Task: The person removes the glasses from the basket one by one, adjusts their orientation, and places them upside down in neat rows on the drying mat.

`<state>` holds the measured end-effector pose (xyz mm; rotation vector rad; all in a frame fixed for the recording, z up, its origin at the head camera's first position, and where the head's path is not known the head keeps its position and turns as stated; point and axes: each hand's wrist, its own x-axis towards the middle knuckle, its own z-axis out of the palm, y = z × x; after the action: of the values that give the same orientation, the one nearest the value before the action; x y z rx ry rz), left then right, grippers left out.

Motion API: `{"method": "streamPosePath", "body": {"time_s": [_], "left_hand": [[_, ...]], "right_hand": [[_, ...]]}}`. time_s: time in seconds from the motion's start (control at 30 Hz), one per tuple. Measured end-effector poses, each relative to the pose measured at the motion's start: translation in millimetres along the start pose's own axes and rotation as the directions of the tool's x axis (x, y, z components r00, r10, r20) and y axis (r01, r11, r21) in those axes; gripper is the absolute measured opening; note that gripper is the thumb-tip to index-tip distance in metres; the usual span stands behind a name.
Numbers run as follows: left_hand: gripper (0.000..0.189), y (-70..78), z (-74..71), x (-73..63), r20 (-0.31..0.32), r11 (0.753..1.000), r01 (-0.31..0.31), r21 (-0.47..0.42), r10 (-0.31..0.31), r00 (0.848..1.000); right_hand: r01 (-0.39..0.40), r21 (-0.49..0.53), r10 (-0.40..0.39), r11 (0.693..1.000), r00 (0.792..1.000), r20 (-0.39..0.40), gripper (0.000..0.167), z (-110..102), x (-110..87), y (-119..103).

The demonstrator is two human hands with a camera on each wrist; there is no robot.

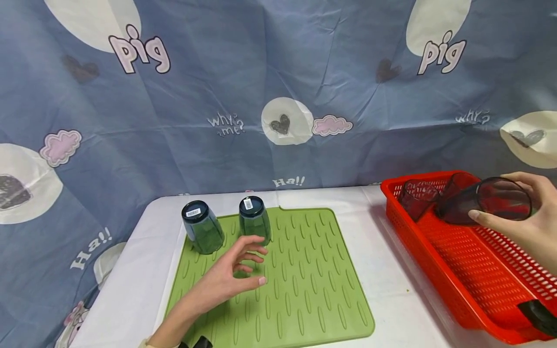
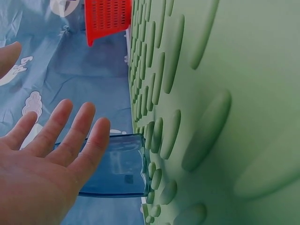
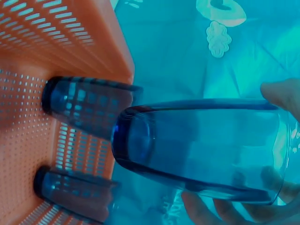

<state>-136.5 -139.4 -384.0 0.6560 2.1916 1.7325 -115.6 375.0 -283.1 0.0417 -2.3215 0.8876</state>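
My right hand (image 1: pixel 541 227) grips a dark blue drinking glass (image 3: pixel 201 150) near its rim, thumb on one side and fingers on the other. The glass is tilted over the far part of a red plastic basket (image 1: pixel 461 275), its mouth toward my palm. Two similar glasses, one on the left (image 1: pixel 419 198) and one behind the held glass (image 3: pixel 84 103), stand in that basket. My left hand (image 1: pixel 230 278) is over a green ridged mat (image 1: pixel 313 280), fingers spread and loosely bent, holding nothing. Beyond it, two glasses, one left (image 1: pixel 204 232) and one right (image 1: pixel 254 224), stand upside down on the mat.
A white cloth (image 1: pixel 387 290) covers the table under the mat and basket. Behind the table hangs a blue printed curtain (image 1: pixel 209 159). The basket's left wall (image 1: pixel 424 256) rises between the mat and the glasses inside. A black piece (image 1: pixel 539 316) overlaps the basket's near right.
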Motion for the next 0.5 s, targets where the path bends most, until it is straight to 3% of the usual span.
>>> {"method": "streamPosePath", "body": {"time_s": [0.3, 0.5], "left_hand": [[0.066, -0.3, -0.2, -0.2, -0.003, 1.0, 0.006, 0.002, -0.006, 1.0], [0.065, -0.6, -0.8, 0.6, -0.001, 1.0, 0.011, 0.013, -0.011, 1.0]], "right_hand": [[0.034, 0.133, -0.032, 0.991, 0.999, -0.016, 0.075, 1.5, -3.6, -6.1], [0.03, 0.112, -0.027, 0.993, 0.999, -0.029, 0.075, 1.8, -4.3, -9.8]]}}
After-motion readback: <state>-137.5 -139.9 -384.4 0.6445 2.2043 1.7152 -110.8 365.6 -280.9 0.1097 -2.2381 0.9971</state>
